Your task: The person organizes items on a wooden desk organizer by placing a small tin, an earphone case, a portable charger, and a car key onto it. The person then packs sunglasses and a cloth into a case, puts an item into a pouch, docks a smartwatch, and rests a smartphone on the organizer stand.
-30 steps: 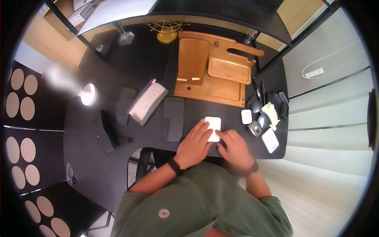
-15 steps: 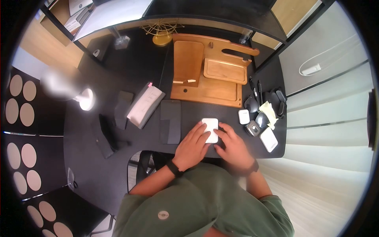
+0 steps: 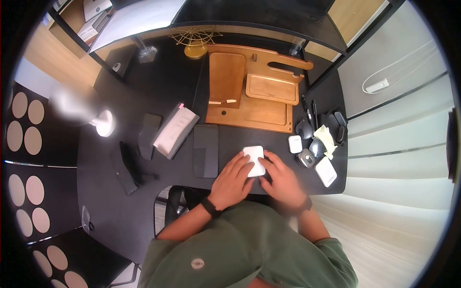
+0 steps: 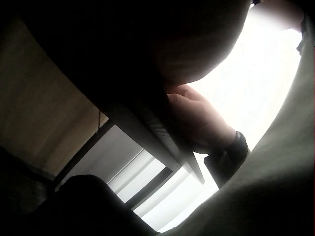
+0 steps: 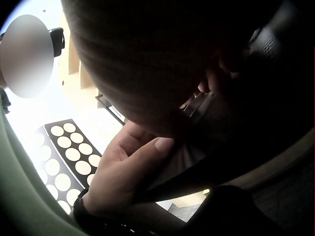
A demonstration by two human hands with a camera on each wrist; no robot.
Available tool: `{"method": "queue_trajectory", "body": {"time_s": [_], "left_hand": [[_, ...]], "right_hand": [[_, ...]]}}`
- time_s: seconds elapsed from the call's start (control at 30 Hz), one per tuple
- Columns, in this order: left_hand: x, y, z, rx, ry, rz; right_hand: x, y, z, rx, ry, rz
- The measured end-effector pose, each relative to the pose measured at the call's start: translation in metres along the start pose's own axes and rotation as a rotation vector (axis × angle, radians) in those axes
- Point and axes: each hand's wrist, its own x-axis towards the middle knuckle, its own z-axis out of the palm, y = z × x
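A small white rounded-corner box lies on the dark desk in front of the person in the head view. My left hand grips its left side, fingers over the top face and thumb by the near edge. From the right, my right hand holds it too, a fingertip on the top face and the thumb near its lower corner. Both wrist views are very dark. The left wrist view shows the watch-banded right hand, and the right wrist view has the left hand's bent thumb.
A wooden desk organizer stands beyond the hands. To the right are a small white case, sunglasses, a yellow cloth and another white box. Leftward lie a dark flat pouch, a whitish case and a lamp.
The head view has shifted slightly. My right hand's fingers have spread along the box's right side, and the box looks turned a little. Both hands have stayed at it.
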Motion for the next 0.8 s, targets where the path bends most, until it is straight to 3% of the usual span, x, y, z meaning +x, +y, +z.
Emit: {"method": "queue_trajectory", "body": {"time_s": [0.17, 0.37, 0.8], "left_hand": [[-0.002, -0.001, 0.001, 0.028, 0.000, 0.043], [-0.001, -0.001, 0.001, 0.018, 0.002, 0.054], [-0.003, -0.002, -0.001, -0.085, 0.068, 0.021]], "right_hand": [[-0.003, 0.004, 0.005, 0.011, 0.121, 0.077], [0.001, -0.017, 0.000, -0.009, 0.085, 0.049], [0.038, -0.010, -0.008, -0.204, 0.045, 0.046]]}}
